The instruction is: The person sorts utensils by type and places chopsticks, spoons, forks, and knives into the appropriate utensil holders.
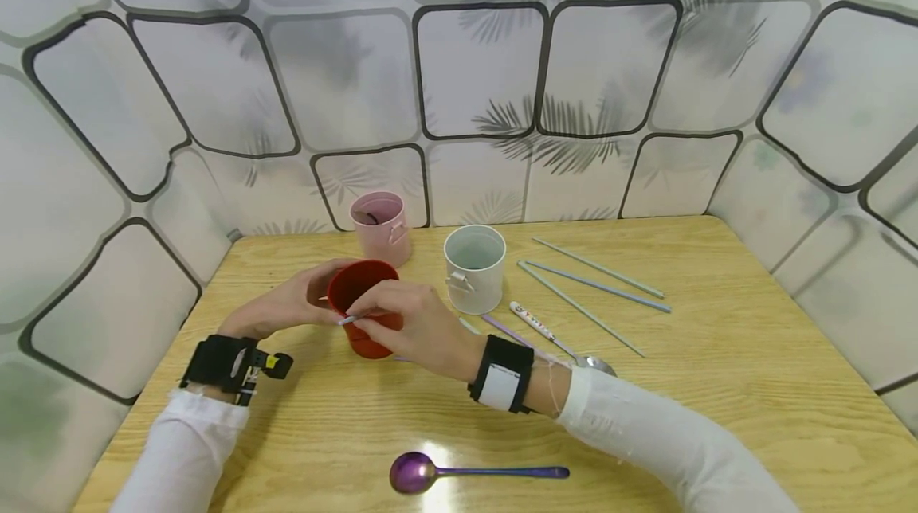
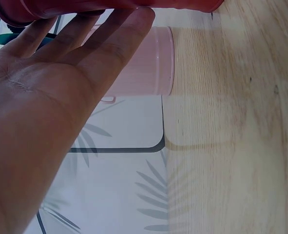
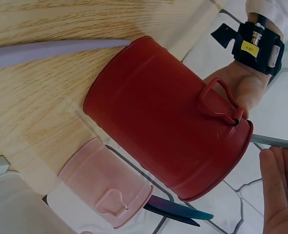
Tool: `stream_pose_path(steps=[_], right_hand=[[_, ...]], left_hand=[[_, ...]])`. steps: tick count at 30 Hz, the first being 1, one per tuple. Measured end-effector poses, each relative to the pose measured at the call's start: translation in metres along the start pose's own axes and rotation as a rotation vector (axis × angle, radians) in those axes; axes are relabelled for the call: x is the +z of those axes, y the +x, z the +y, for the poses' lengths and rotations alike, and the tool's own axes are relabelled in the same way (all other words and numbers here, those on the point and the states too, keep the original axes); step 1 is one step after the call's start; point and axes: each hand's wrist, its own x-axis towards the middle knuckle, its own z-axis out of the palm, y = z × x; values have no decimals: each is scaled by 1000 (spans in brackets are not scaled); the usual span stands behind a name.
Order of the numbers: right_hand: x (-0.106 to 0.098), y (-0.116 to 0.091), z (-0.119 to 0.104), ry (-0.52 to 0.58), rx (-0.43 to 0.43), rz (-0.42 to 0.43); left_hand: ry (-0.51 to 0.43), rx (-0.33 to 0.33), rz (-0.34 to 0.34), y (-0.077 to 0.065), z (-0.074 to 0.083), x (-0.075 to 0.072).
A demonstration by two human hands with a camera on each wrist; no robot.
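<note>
Though only one red, three buckets [image 3: 168, 117]

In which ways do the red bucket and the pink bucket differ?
The red bucket is darker than the pink bucket. The left hand touches the red one, not the pink one. The pink one stands nearer the back wall than the red one. Both are open-topped.

Beyond the right hand's grip [image 1: 419, 322] stand a pink bucket [image 1: 383, 242] and, rightward, a white bucket [image 1: 479, 283]; nearer lies a purple spoon [image 1: 459, 471].
</note>
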Motion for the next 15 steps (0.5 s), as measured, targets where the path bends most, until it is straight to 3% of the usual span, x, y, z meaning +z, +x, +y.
stream_pose_path(steps=[9,15], right_hand=[[-7,-2,-2,-65,-3,15],[-17,-6,-5,-50,-20,50]], left_hand=[[-16,8,-8,0,2,-1],[-10,14,-8,0,1,-1]])
